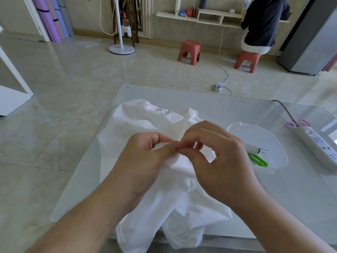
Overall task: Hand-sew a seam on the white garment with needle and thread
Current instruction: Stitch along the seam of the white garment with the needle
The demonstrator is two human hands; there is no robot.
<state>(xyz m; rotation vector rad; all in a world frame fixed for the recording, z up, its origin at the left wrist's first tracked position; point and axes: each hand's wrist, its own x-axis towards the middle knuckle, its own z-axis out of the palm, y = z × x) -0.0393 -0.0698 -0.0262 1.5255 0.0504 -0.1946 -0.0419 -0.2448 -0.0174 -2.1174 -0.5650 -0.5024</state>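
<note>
The crumpled white cloth garment [145, 123] covers the middle of the pale glass tabletop [228, 106]; bare glass lies open along the far edge. To the right a clear plastic tub [264, 136] and a white power strip [321, 147] with its grey cable [284, 108] block the way

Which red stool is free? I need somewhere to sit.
The left red stool is free: nothing is on it, and it stands apart on the floor. A person in a dark top sits on the right red stool by the wall shelf.
</note>
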